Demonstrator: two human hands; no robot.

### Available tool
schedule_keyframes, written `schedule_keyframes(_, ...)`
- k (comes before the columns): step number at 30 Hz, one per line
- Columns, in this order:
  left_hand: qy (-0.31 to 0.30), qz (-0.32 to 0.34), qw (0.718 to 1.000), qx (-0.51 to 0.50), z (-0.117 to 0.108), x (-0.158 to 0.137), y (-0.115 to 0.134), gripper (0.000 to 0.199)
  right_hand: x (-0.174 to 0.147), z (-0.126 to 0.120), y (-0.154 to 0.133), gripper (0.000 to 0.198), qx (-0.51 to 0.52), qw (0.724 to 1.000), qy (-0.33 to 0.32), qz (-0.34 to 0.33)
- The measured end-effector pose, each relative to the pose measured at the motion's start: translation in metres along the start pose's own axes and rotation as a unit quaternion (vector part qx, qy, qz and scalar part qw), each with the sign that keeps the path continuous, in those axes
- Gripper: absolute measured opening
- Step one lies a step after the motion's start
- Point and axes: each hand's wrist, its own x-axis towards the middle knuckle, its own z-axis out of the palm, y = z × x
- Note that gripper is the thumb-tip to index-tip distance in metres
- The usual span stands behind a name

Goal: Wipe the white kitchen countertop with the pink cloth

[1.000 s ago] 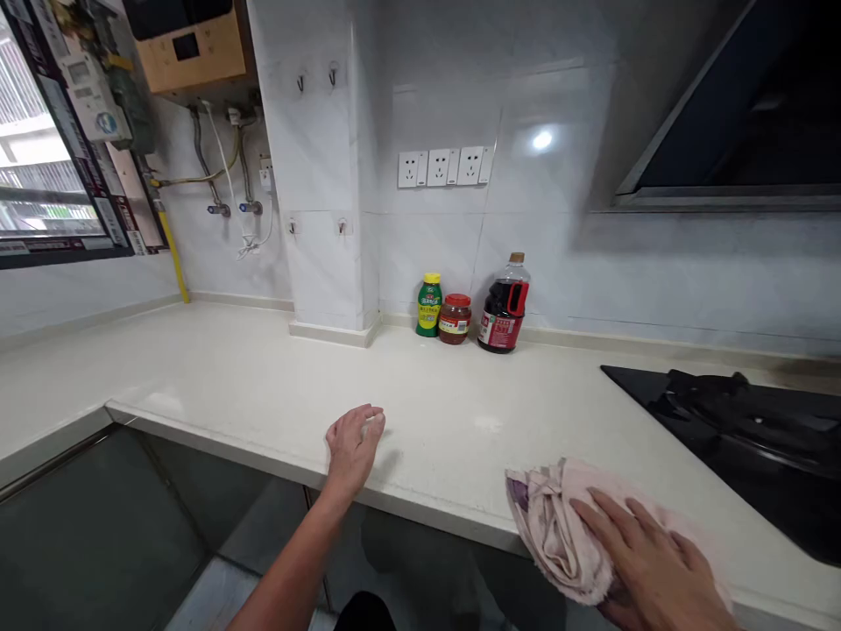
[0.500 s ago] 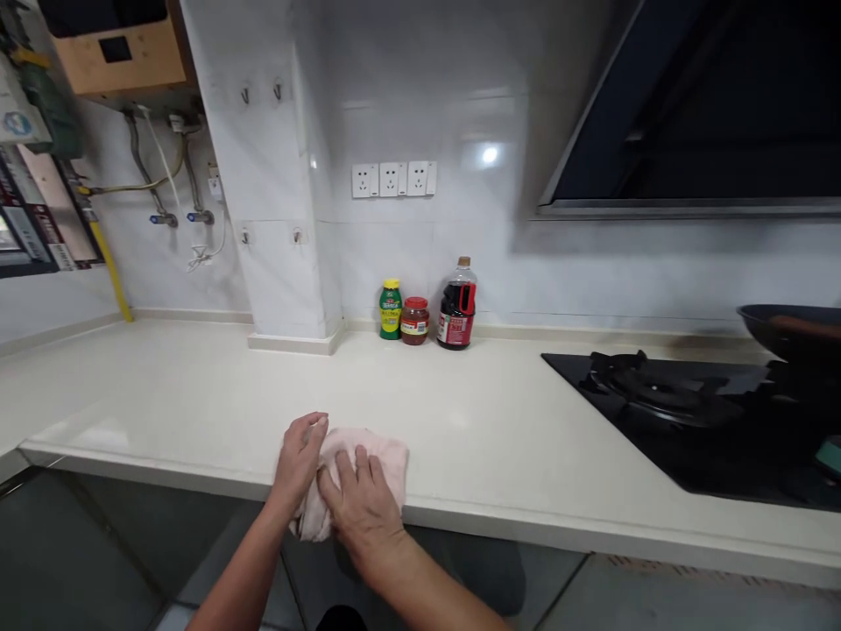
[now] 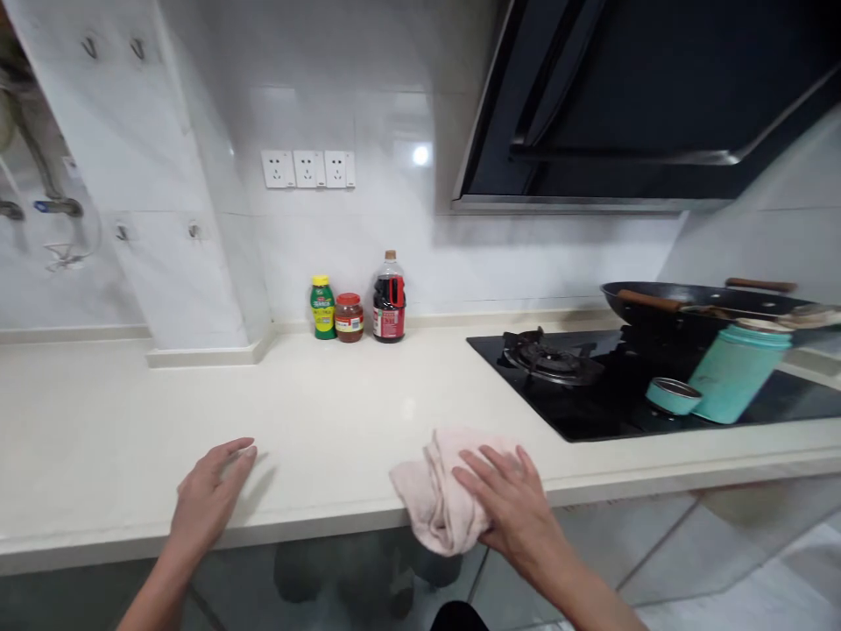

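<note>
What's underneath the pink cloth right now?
The white countertop shows around the pink cloth, which overlaps its front edge. Directly beneath, everything is covered by the cloth, with the right hand on top.

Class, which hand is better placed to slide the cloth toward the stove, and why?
Probably the right hand: it lies spread on the cloth and is nearer the stove. The left hand is empty, off the cloth.

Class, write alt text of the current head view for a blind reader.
A right hand rests on a pink cloth at the edge of a white countertop, the left hand apart. Behind stand a green bottle, red-lidded jar and dark bottle; right, a gas hob.
</note>
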Motion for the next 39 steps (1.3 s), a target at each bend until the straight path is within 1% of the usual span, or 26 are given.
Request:
schedule_keyframes(3, -0.008, -0.01, 1.0, 0.029, 0.001, 0.002, 0.003, 0.054, -0.024, -0.021, 0.05, 0.036, -0.034, 0.997, -0.01, 0.063)
schedule_keyframes(5, -0.016, -0.01, 0.999, 0.04, 0.002, 0.003, 0.004, 0.053, -0.035, -0.033, 0.076, 0.031, -0.051, 0.994, -0.013, 0.098)
schedule_keyframes(7, -0.023, -0.007, 0.999, 0.042, 0.002, 0.004, 0.004, 0.052, -0.041, -0.041, 0.095, 0.027, -0.061, 0.99, -0.012, 0.123)
schedule_keyframes(9, -0.029, -0.008, 0.999, 0.039, 0.002, 0.004, 0.004, 0.052, -0.045, -0.046, 0.105, 0.028, -0.066, 0.988, -0.01, 0.138)
schedule_keyframes(12, -0.036, -0.013, 0.998, 0.049, 0.002, 0.003, 0.006, 0.052, -0.047, -0.046, 0.107, 0.035, -0.066, 0.987, -0.013, 0.142)
schedule_keyframes(14, -0.033, 0.006, 0.997, 0.068, 0.004, 0.004, 0.008, 0.05, -0.044, -0.041, 0.098, 0.036, -0.063, 0.989, -0.022, 0.132)
schedule_keyframes(17, -0.019, 0.055, 0.994, 0.096, 0.009, 0.005, 0.006, 0.045, -0.03, -0.029, 0.069, 0.04, -0.05, 0.993, -0.045, 0.095)
schedule_keyframes(19, -0.009, 0.068, 0.992, 0.107, 0.013, 0.006, 0.002, 0.044, -0.014, -0.019, 0.042, 0.053, -0.028, 0.996, -0.061, 0.058)
schedule_keyframes(21, -0.005, 0.069, 0.991, 0.11, 0.015, 0.006, -0.003, 0.045, 0.003, -0.014, 0.015, 0.069, 0.031, 0.997, -0.073, 0.011)
schedule_keyframes(22, -0.006, 0.07, 0.991, 0.11, 0.015, 0.006, -0.004, 0.045, 0.011, -0.013, 0.005, 0.074, 0.071, 0.995, -0.077, -0.011)
schedule_keyframes(24, -0.005, 0.066, 0.992, 0.106, 0.014, 0.004, -0.006, 0.045, 0.023, -0.013, -0.004, 0.074, 0.149, 0.984, -0.084, -0.038)
schedule_keyframes(25, -0.005, 0.063, 0.993, 0.104, 0.014, 0.004, -0.005, 0.045, 0.026, -0.014, -0.002, 0.07, 0.175, 0.98, -0.091, -0.036)
schedule_keyframes(26, -0.005, 0.058, 0.993, 0.1, 0.013, 0.003, -0.004, 0.045, 0.029, -0.015, 0.004, 0.067, 0.19, 0.976, -0.104, -0.019)
schedule_keyframes(27, -0.007, 0.054, 0.994, 0.097, 0.012, 0.002, -0.003, 0.046, 0.031, -0.015, 0.014, 0.064, 0.191, 0.974, -0.122, 0.012)
schedule_keyframes(29, -0.014, 0.051, 0.994, 0.09, 0.011, 0.002, 0.0, 0.047, 0.032, -0.014, 0.04, 0.063, 0.166, 0.968, -0.163, 0.097)
schedule_keyframes(31, -0.017, 0.05, 0.995, 0.081, 0.01, 0.001, 0.002, 0.048, 0.032, -0.013, 0.069, 0.067, 0.121, 0.958, -0.19, 0.175)
schedule_keyframes(33, -0.014, 0.047, 0.996, 0.073, 0.009, 0.0, 0.003, 0.047, 0.031, -0.013, 0.093, 0.068, 0.079, 0.95, -0.206, 0.221)
schedule_keyframes(36, -0.007, 0.052, 0.997, 0.061, 0.009, -0.001, 0.0, 0.045, 0.026, -0.017, 0.11, 0.066, 0.043, 0.945, -0.222, 0.235)
schedule_keyframes(39, -0.003, 0.058, 0.997, 0.053, 0.011, 0.0, -0.005, 0.045, 0.015, -0.022, 0.109, 0.071, 0.033, 0.946, -0.232, 0.222)
